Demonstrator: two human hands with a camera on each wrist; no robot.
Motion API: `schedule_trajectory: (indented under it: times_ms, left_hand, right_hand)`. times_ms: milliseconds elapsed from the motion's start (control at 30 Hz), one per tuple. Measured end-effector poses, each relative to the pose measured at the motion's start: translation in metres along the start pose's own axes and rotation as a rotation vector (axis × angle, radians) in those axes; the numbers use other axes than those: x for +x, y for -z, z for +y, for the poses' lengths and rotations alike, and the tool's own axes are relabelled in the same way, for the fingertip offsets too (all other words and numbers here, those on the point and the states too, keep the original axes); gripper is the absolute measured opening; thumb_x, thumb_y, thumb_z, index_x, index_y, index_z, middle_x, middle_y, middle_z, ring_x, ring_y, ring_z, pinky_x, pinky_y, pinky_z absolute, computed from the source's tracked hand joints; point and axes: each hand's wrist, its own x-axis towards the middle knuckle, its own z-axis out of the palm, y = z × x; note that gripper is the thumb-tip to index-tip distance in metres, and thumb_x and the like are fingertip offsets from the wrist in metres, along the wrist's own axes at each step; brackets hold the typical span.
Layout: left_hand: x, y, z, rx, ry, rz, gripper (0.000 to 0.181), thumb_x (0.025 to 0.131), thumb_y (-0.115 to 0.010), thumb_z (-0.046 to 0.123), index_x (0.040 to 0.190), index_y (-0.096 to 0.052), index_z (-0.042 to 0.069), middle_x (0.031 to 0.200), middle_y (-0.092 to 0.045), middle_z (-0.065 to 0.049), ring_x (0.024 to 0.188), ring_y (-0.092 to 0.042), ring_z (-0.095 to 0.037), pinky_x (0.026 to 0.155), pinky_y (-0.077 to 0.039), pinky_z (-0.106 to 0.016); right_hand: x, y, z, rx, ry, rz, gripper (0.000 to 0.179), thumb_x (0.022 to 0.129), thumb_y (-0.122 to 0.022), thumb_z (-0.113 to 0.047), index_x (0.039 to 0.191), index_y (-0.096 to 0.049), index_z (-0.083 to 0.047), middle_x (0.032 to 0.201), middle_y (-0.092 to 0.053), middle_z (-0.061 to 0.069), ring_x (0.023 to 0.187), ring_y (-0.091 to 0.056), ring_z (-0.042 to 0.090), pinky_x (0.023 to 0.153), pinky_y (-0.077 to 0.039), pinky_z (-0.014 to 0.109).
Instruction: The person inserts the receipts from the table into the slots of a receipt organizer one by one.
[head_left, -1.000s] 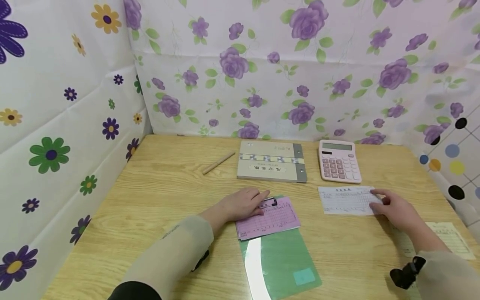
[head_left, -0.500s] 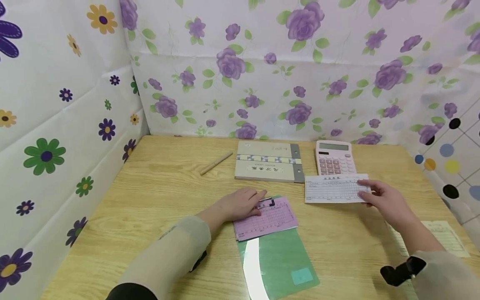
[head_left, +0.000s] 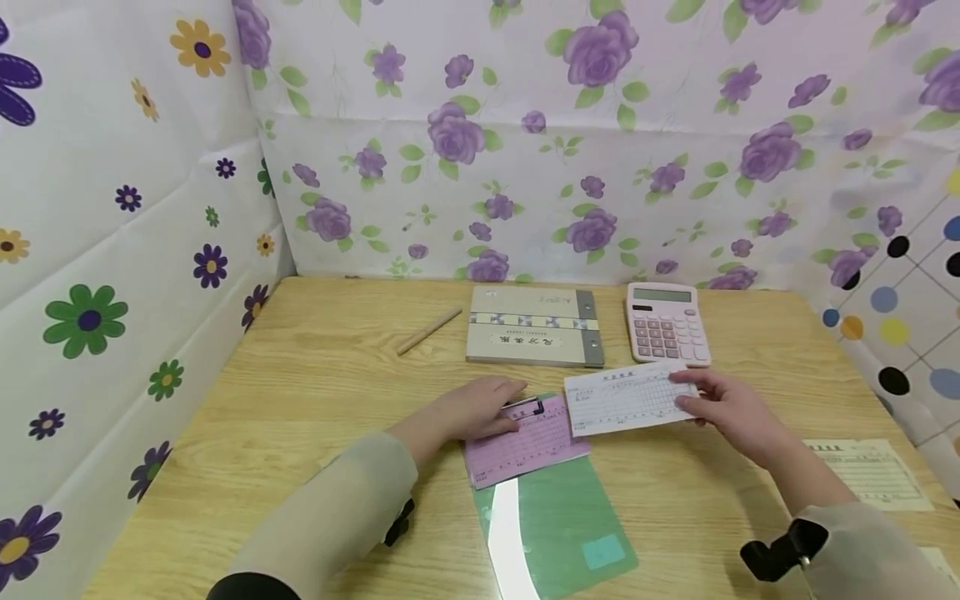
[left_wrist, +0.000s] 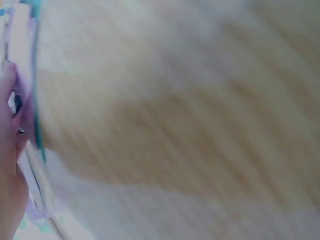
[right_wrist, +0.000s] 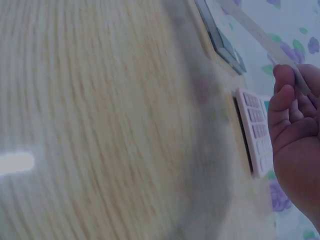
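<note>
head view: compared with moments ago, the white slip (head_left: 626,398) sits closer to the clipboard (head_left: 562,508), its near end overlapping the pink slips (head_left: 525,442) in sight; i judge it is being brought alongside that stack. the right grip (head_left: 738,421) pinches its far end, right of the clipboard. the left grip (head_left: 480,408) lies at the clipboard's top, over the clip (head_left: 540,407). counted: one clipboard, one white slip, one pink stack; one calculator (head_left: 667,323), one notebook (head_left: 534,327) and one pen (head_left: 429,330) beyond the clipboard; at least two pale slips (head_left: 870,475) right of it.

left wrist view: too blurred to tell whether the left grip pinches or merely rests.

right wrist view: thumb and fingers hold the white slip above the bench (right_wrist: 100,110).
</note>
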Motion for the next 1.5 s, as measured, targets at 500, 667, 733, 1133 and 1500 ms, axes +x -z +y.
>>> schedule_trajectory:
  times_ms: [500, 667, 733, 1133, 1500]
  left_hand:
    - [-0.002, 0.002, 0.001, -0.098, 0.093, 0.023, 0.052, 0.091, -0.057, 0.039, 0.134, -0.05, 0.01, 0.123, -0.053, -0.004, 0.112, -0.05, -0.018, 0.1, -0.038, -0.031]
    - [-0.002, 0.003, 0.003, -0.083, 0.086, 0.039, 0.048, 0.09, -0.058, 0.037, 0.13, -0.054, 0.01, 0.115, -0.055, -0.003, 0.101, -0.05, -0.015, 0.093, -0.042, -0.029]
    - [-0.001, 0.003, 0.004, -0.074, 0.08, 0.047, 0.048, 0.09, -0.058, 0.037, 0.129, -0.055, 0.009, 0.112, -0.055, -0.003, 0.098, -0.05, -0.014, 0.09, -0.043, -0.029]
    - [0.0, -0.005, 0.004, 0.008, 0.004, 0.135, 0.041, 0.089, -0.059, 0.034, 0.122, -0.061, 0.01, 0.096, -0.053, 0.0, 0.083, -0.046, -0.012, 0.077, -0.042, -0.026]
    - [0.0, -0.006, 0.008, 0.067, 0.002, 0.144, 0.031, 0.091, -0.059, 0.029, 0.112, -0.064, 0.007, 0.089, -0.051, 0.001, 0.078, -0.045, -0.012, 0.071, -0.042, -0.026]
  right_hand:
    - [0.006, -0.049, -0.015, -0.01, 0.001, -0.194, 0.038, 0.086, -0.067, -0.03, 0.12, -0.061, -0.015, 0.095, -0.055, 0.01, 0.079, -0.049, 0.022, 0.065, -0.05, 0.031]
    - [0.011, -0.065, -0.023, -0.053, 0.031, -0.23, 0.033, 0.086, -0.068, -0.032, 0.117, -0.063, -0.02, 0.111, -0.056, 0.007, 0.091, -0.047, 0.025, 0.075, -0.045, 0.031]
    - [0.013, -0.071, -0.025, -0.057, 0.042, -0.247, 0.033, 0.086, -0.068, -0.031, 0.116, -0.063, -0.02, 0.117, -0.055, 0.006, 0.096, -0.046, 0.024, 0.081, -0.042, 0.033]
    - [0.02, -0.103, -0.042, -0.104, 0.101, -0.278, 0.029, 0.088, -0.065, -0.028, 0.116, -0.065, -0.02, 0.109, -0.058, 0.001, 0.088, -0.049, 0.02, 0.073, -0.043, 0.03]
    - [0.022, -0.122, -0.047, -0.183, 0.182, -0.224, 0.037, 0.087, -0.066, -0.03, 0.12, -0.062, -0.014, 0.118, -0.06, 0.003, 0.104, -0.053, 0.018, 0.093, -0.043, 0.042]
